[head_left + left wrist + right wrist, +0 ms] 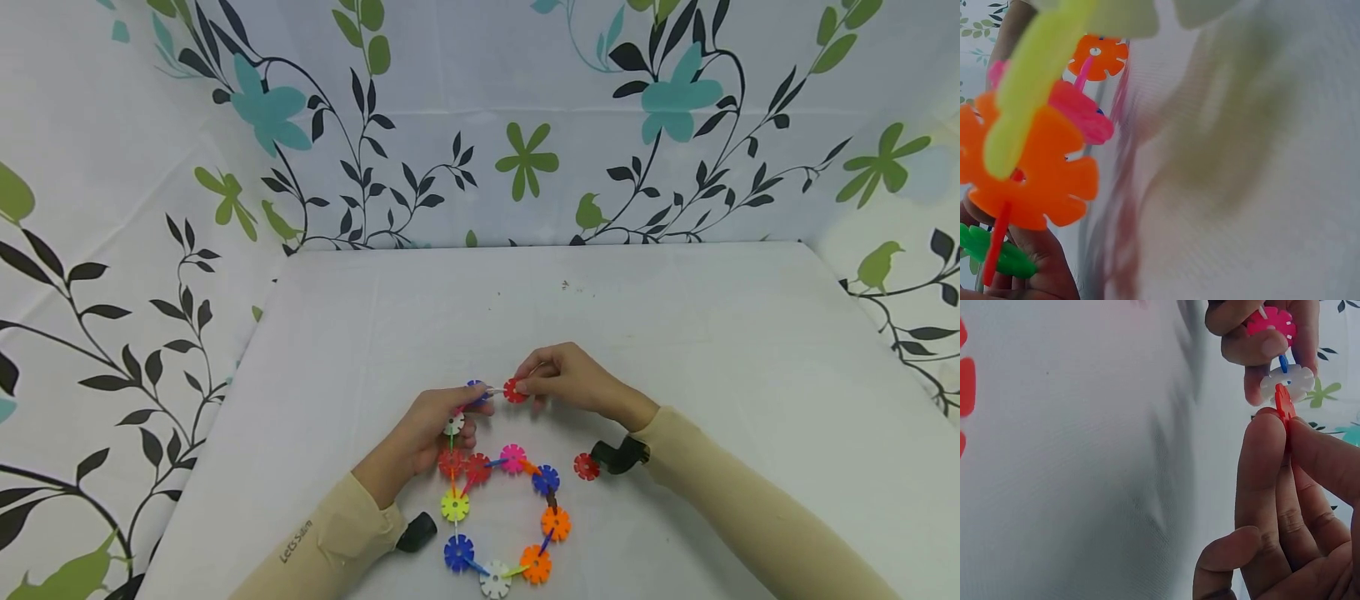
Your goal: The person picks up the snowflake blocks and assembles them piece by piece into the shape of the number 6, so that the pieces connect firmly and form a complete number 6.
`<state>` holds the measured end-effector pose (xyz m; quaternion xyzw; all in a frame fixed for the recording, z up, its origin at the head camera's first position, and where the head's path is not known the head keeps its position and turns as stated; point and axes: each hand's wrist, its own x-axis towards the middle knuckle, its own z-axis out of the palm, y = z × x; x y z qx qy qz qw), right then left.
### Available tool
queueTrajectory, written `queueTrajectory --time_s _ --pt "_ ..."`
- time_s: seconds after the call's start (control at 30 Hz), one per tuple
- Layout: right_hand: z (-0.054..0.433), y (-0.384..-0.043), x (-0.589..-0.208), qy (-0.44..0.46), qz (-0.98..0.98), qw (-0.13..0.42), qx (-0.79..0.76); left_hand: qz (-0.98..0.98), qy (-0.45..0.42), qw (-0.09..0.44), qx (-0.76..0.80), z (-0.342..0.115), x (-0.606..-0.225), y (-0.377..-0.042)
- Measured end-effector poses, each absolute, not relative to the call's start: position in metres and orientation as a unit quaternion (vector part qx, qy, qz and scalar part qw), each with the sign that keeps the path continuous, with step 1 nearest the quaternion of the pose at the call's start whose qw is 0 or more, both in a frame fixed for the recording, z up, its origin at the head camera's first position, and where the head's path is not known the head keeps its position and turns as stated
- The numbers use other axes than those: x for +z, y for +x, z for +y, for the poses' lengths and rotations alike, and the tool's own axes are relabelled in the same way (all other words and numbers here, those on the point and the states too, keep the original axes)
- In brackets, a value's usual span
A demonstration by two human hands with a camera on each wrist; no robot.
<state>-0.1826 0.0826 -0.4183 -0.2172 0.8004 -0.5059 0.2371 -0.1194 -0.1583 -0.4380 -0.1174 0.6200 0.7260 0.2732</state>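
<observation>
My right hand point(573, 385) pinches a red notched plastic disc point(514, 390) between thumb and fingers. Just left of it, a white disc point(496, 391) shows edge-on beside a blue disc point(477, 390). The left hand point(427, 425) grips this end of a chain of interlocked colored discs. In the right wrist view, the red disc's edge overlaps a white disc point(1297, 380), below a pink disc point(1272, 326) in the left fingers. The rest of the chain curves over the table, with an orange disc point(556, 523) at its right side.
A separate red disc point(587, 467) lies by the black wrist camera point(621, 456) at the right sleeve. Another black camera point(417, 532) sits at the left cuff. The white table point(712, 333) meets a floral cloth point(450, 75) at its far edge.
</observation>
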Motion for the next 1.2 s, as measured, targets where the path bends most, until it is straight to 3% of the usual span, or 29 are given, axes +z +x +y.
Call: queueTrajectory --time_s 0.37,0.73,1.2 --pt "0.082 -0.182 -0.421 -0.216 0.789 0.232 -0.526 0.606 -0.091 0.266 0.744 -0.153 -0.438 -0.12" --pt "0.076 -0.181 -0.421 -0.197 0.822 0.183 -0.501 0.599 -0.093 0.265 0.75 -0.147 -0.438 -0.124" --pt "0.082 -0.183 -0.423 -0.199 0.824 0.217 -0.484 0.621 -0.075 0.271 0.732 -0.147 -0.444 -0.126"
